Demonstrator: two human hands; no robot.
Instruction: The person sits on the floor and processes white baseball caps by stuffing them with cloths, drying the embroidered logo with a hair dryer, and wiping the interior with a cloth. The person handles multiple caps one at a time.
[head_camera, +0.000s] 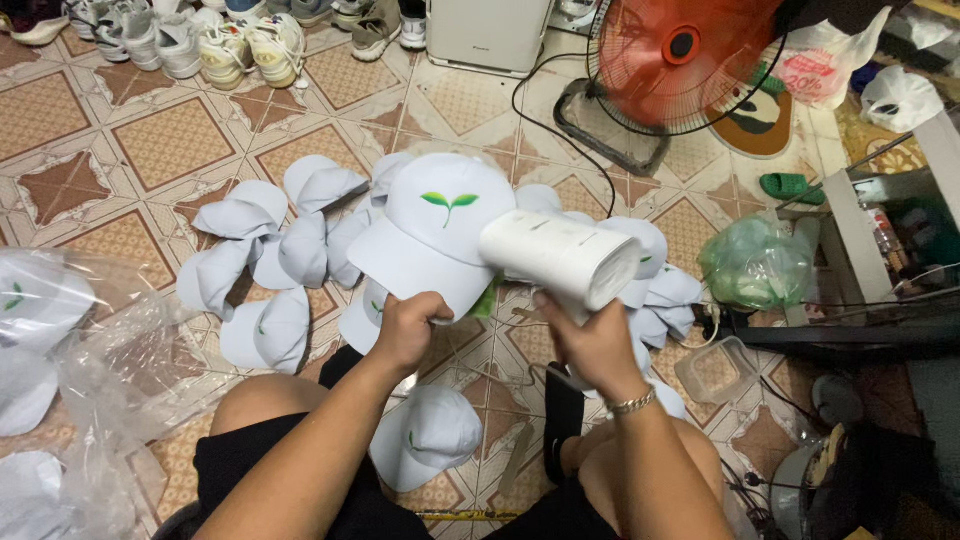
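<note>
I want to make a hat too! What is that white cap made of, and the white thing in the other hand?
The white cap in the left hand looks like matte woven cloth, with soft seams and a green leaf mark. The white handheld appliance in the right hand looks like smooth hard plastic, slightly shiny.

Clear plastic bag (95, 380), floor, left edge of view: crumpled, transparent, white caps with a green mark showing through it.

Green translucent bag (757, 262), floor, right of the cap pile, beside a dark frame: bunched, knotted shut at top.

White plastic bag with pink-red print (822, 62), top right, behind the orange fan: slack and rumpled.

Plain white bag (900, 97), just right of it, near the top right corner: small, knotted.

Clear, empty plastic tub (715, 370), floor, lower right.
</note>
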